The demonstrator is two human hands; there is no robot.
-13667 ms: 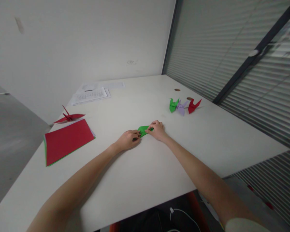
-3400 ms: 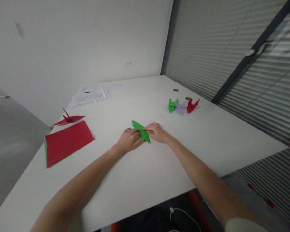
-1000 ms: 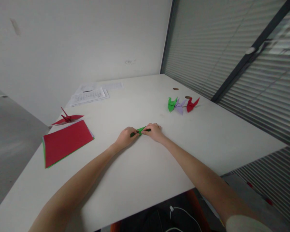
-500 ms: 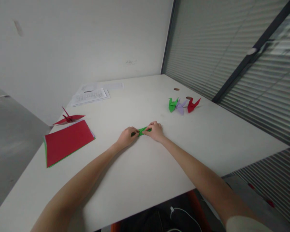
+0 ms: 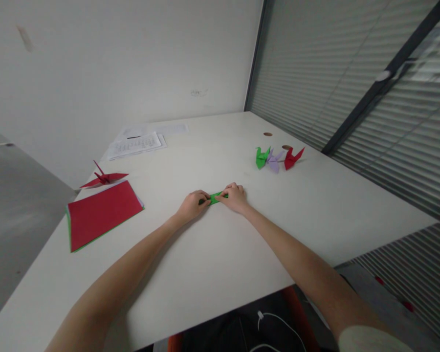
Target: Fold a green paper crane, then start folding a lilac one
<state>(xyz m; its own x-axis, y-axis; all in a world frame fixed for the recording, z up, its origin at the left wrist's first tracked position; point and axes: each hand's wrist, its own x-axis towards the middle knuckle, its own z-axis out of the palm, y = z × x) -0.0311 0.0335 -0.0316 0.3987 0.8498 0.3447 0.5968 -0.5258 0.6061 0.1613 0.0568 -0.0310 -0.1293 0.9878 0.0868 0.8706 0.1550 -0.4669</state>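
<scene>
A small folded piece of green paper [image 5: 215, 197] lies on the white table [image 5: 223, 254], pinched between both hands. My left hand [image 5: 191, 206] grips its left end with curled fingers. My right hand [image 5: 234, 197] presses and pinches its right end. Most of the green paper is hidden under the fingers; only a narrow strip shows between the hands.
A stack of red paper sheets [image 5: 101, 212] lies at the left, with a red paper crane [image 5: 103, 179] behind it. Green [image 5: 262, 158], lilac [image 5: 275, 161] and red [image 5: 292, 158] folded figures stand at the back right. Printed white sheets [image 5: 137, 143] lie at the far left.
The green paper stood out as a long flat pointed shape a few seconds ago; now it is folded narrow between my fingers. Over the last second my hands have barely moved.
</scene>
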